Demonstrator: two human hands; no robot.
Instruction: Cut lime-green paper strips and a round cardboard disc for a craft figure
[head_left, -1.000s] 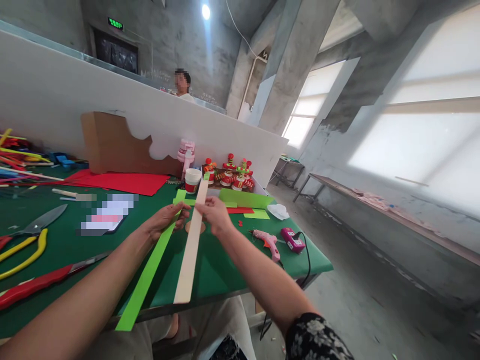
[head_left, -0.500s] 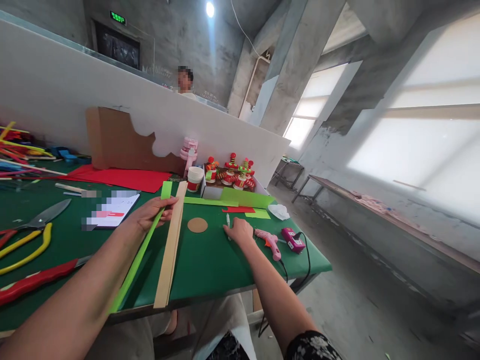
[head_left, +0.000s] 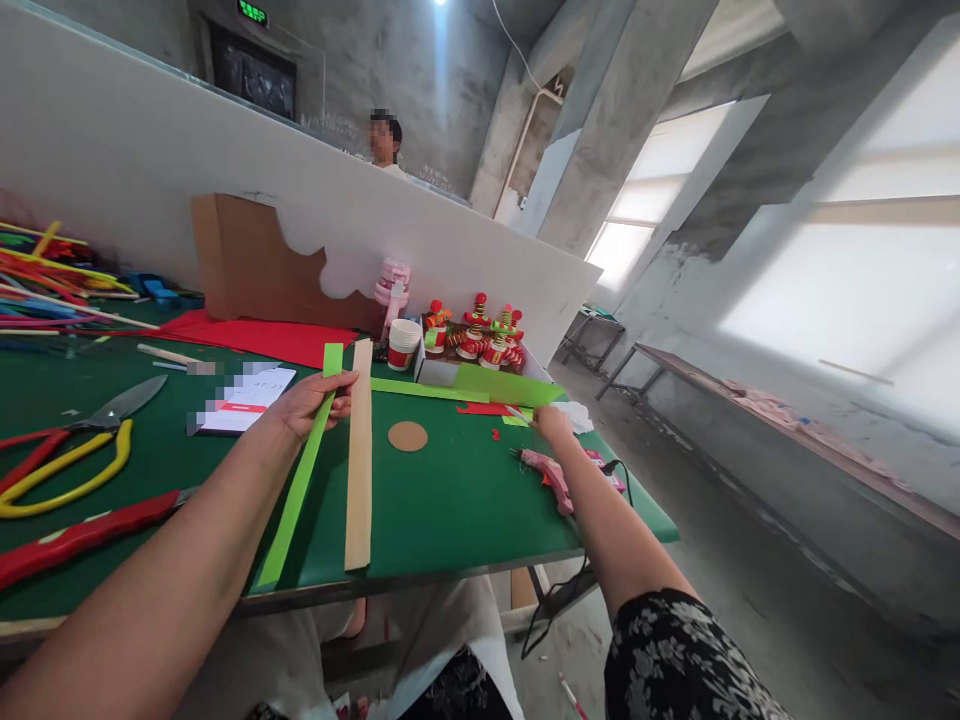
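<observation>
My left hand is closed around a bright green paper strip, which slants down toward the table's front edge. At its fingertips is a long tan strip, held by its edge near the upper end. Farther right, my right hand is closed over the back right of the table, with a thin whitish pen-like stick poking out to the left. Small green paper and red paper pieces lie beside it. A round brown cardboard disc lies between my hands.
A pink glue gun and its cord lie under my right forearm. Scissors, red-handled pliers and a phone are at left. Paper cups and a box of red figures stand behind. A person is beyond the partition.
My right hand has moved right and away from me with the whitish stick, uncovering small red bits. The tan strip has swung more upright in my left hand. The view has shifted slightly.
</observation>
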